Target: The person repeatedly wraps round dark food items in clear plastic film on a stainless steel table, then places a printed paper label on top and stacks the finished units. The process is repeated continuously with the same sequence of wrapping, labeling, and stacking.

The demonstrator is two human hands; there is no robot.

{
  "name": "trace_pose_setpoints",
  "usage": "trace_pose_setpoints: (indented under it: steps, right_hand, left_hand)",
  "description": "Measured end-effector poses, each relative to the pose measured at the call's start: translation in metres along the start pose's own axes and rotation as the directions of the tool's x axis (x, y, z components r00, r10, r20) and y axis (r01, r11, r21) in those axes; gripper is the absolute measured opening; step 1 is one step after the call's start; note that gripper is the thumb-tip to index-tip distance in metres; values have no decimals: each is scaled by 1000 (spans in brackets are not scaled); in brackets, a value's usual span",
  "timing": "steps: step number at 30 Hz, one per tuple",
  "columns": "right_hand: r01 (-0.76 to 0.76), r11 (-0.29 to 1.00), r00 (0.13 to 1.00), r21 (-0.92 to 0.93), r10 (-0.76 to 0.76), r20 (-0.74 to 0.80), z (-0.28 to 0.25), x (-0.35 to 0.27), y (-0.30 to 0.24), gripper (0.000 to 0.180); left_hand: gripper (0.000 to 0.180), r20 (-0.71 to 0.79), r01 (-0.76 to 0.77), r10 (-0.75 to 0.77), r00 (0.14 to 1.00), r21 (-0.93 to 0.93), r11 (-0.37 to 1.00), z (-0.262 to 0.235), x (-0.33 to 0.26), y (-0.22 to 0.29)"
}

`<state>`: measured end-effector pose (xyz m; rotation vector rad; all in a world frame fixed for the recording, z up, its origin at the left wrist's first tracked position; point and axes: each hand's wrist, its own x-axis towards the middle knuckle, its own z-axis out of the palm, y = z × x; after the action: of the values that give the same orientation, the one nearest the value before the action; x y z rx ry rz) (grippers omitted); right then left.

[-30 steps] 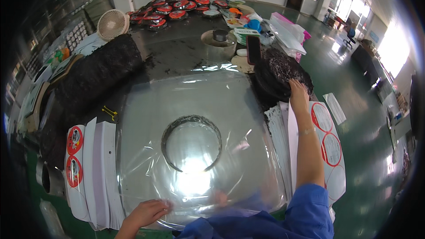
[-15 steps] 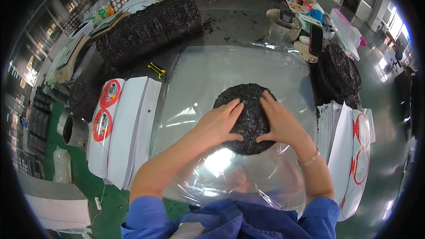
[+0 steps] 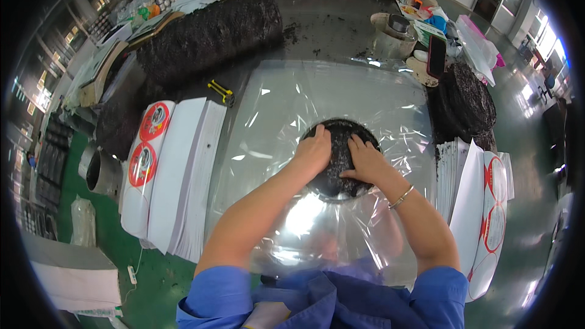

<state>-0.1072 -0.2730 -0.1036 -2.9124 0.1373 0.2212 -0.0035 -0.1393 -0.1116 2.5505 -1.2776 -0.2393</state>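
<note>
Dark, crumbly round cake (image 3: 339,159) sits mid-frame on the clear plastic sheet (image 3: 286,103), left hand (image 3: 314,151) and right hand (image 3: 364,159) pressing flat-palmed on top, gripping nothing, sheet not yet folded over, white label stacks (image 3: 183,170) flanking, desk (image 3: 329,27) beyond.

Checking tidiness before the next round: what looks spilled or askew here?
Dark crumbs lie scattered on the table beyond the clear film, beside the long dark roll. Both hands, left and right, press the dark disc, which sits centred. The film is wrinkled.
</note>
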Motion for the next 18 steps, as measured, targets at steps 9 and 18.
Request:
trace_pose_setpoints:
  steps: [9,18]
  right_hand:
    - [219,938,904,268,-298,306,19,-13,-17,21]
    - [366,281,891,887,171,-421,-48,-178,-8,18]
  left_hand:
    - [32,87,40,-46,995,74,996,-12,-1,20]
    - [43,-92,-754,749,656,-40,656,27,-171,31]
